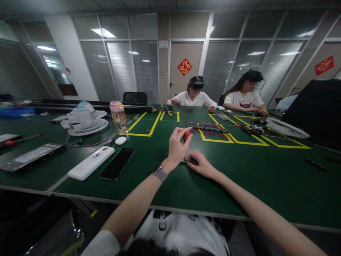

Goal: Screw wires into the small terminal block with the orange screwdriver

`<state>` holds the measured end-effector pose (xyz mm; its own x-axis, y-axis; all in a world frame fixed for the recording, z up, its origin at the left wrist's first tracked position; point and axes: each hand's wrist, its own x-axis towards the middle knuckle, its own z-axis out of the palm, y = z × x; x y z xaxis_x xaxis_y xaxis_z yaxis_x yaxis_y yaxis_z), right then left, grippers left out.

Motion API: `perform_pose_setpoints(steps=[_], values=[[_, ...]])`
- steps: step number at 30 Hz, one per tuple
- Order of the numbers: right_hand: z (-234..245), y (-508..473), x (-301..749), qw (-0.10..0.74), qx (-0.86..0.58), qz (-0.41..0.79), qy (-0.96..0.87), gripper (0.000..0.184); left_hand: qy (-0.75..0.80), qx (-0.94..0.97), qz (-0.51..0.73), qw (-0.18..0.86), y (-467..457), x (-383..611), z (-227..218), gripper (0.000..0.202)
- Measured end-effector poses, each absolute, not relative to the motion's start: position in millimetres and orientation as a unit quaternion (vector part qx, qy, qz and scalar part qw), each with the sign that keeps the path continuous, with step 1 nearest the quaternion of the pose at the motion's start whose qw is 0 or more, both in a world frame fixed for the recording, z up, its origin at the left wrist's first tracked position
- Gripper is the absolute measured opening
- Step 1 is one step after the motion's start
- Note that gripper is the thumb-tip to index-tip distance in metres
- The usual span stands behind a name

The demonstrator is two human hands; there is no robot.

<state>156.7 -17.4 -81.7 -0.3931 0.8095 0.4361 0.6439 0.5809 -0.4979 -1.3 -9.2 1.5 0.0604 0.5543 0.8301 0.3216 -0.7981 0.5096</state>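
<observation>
My left hand [177, 145], with a watch on the wrist, is closed around a small orange-red tool handle [186, 135] held upright above the green table [239, 177]. My right hand [201, 164] lies low on the table, fingers pinched on a small dark part [194, 161] just below the left hand. What the dark part is I cannot make out. A spread of red and blue wires [207, 128] lies just beyond both hands, inside yellow tape lines.
A black phone [117, 163], a white power bank [91, 162], a white mouse [120, 140], a pink-lidded bottle [118, 117] and a white fan [86, 121] sit left. Two people sit at the far side. Another fan grille [286, 128] lies right.
</observation>
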Motion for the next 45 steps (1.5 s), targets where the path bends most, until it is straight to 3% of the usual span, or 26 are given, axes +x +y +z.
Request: perform_pose_setpoints(steps=[8,15,22,29,36,45], values=[[-81.0,-17.5,156.9,0.327,-0.442,0.126,-0.826,0.015,0.283,0.728,0.613,0.12,-8.7,-2.0,0.6,0.032],[-83.2,-15.8,157.4,0.329,-0.437,0.126,-0.828,0.015,0.309,0.716,0.62,0.081,-10.8,-1.1,2.1,0.02],[-82.5,-16.5,157.3,0.33,-0.439,0.123,-0.827,0.015,0.281,0.729,0.612,0.12,-8.3,-2.2,0.4,0.033],[-82.3,-17.1,156.9,0.331,-0.439,0.125,-0.826,0.016,0.311,0.712,0.624,0.081,-9.1,-1.6,1.2,0.021],[-81.2,-17.4,156.4,0.326,-0.443,0.123,-0.826,0.016,0.278,0.731,0.612,0.119,-7.1,-1.8,-0.2,0.033],[-83.5,-16.1,156.8,0.329,-0.441,0.119,-0.826,0.015,0.309,0.717,0.619,0.082,-8.5,-0.7,-0.4,0.025]])
